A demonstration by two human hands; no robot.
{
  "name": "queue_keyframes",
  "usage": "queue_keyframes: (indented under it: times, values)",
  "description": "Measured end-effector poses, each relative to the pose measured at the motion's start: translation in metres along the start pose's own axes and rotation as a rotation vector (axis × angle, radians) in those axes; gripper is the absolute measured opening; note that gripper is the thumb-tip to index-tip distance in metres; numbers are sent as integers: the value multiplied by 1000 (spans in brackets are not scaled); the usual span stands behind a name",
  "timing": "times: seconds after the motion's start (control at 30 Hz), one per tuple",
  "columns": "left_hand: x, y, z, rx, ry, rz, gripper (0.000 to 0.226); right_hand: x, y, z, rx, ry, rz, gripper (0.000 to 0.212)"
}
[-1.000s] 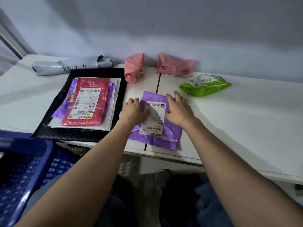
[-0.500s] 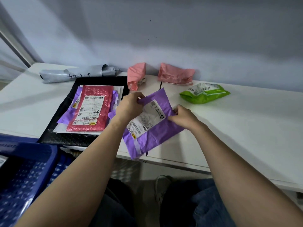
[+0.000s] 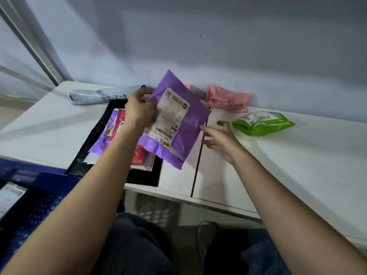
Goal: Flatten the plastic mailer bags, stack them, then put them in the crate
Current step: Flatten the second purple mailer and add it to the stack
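The left hand (image 3: 140, 111) is pinching the purple bag (image 3: 178, 124) by its top corner, holding it up, tilted, just right of the stack (image 3: 117, 133) by the surface's near edge. The right hand (image 3: 219, 138) is hanging loose, holding nothing.

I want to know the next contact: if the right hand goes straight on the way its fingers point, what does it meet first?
Probably the purple mailer bag held up by the left hand. The open right hand points its fingers left and slightly away, toward the bag's lower right edge. Depth is unclear, so it might pass underneath.
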State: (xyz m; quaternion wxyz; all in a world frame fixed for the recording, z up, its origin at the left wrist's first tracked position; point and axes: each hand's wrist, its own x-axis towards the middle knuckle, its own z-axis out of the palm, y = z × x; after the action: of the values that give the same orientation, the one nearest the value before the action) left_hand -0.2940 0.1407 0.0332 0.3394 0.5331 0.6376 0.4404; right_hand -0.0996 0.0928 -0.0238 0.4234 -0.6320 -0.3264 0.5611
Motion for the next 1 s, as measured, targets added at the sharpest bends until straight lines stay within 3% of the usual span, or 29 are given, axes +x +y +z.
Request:
queue_keyframes:
  times: [0.1, 0.27, 0.37, 0.47, 0.57, 0.63, 0.73, 0.83, 1.0]
  values:
    - [8, -13, -33, -150, 41, -96, 24, -2, -5, 54, 45, -91, -121, 66]
    - [17, -46, -79, -215, 205, -244, 19, 0, -10, 124, -118, 16, -365, 50]
    - [24, -71, -99, -121, 204, -285, 40, 2, -7, 145, -279, 1, -405, 45]
    - [28, -93, -110, 14, 49, -342, 62, 8, 1, 161, -452, -48, -337, 48]
    - [26, -105, -107, 377, -8, -209, 63, 14, 17, 168, -734, -152, -288, 68]
    - [22, -109, -99, 478, -28, -60, 54, 14, 24, 168, -915, -100, -364, 74]
    - [22, -116, -77, 613, -130, 111, 61, 14, 25, 167, -1059, -68, -533, 75]
    - [26, -126, -56, 819, -279, 145, 53, 19, 25, 173, -1226, -106, -646, 71]
    - [33, -142, -46, 960, -347, 170, 53, 33, 41, 178, -1319, -189, -525, 60]
